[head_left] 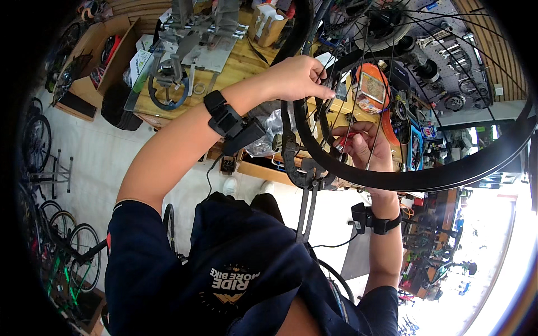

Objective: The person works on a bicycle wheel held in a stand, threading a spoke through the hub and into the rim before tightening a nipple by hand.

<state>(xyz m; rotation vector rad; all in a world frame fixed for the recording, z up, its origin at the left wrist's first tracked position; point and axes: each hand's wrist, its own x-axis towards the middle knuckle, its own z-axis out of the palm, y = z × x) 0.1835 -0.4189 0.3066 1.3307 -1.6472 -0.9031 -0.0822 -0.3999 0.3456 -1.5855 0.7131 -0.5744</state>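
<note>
A black-rimmed bicycle wheel (409, 179) with thin dark spokes stands in front of me, its lower rim sweeping across the right half of the view. Beside its left side, my left hand (302, 80) is among the spokes, thumb stretched out and apart from the loosely curled fingers; no held thing shows. Lower down, inside the rim, my right hand (372, 147) pinches a small red spoke wrench (348, 139) near the spokes. Part of that tool is hidden by the fingers. A dark metal truing stand (305, 175) rises beside the rim.
Behind the wheel, a wooden workbench (238, 67) carries a clamp-like metal fixture (196, 28) and an orange tray (372, 87). Tools hang on a pegboard (448, 45). Bicycles (73, 252) line the left side. Cables run from both wrist straps.
</note>
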